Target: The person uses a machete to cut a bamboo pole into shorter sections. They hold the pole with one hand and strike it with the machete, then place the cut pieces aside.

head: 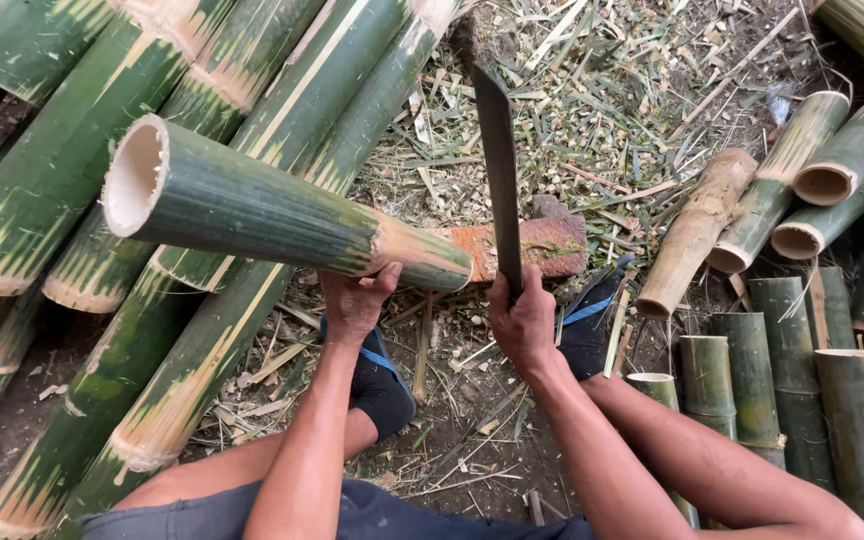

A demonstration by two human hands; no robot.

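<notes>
Over the flat reddish-brown chopping block [542, 247] we prop a short hollow green bamboo section [252, 205], its tan-ringed end resting on the block's left edge. Our left hand [355, 300] curls around the bamboo from below, just left of the block. Our right hand [524, 322] is clenched on the handle of a long dark machete [499, 165], blade upright above the block

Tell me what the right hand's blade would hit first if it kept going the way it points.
The right hand aims the blade up-frame, toward the chip-strewn ground; nothing else seems in line, though depth is unclear.
</notes>
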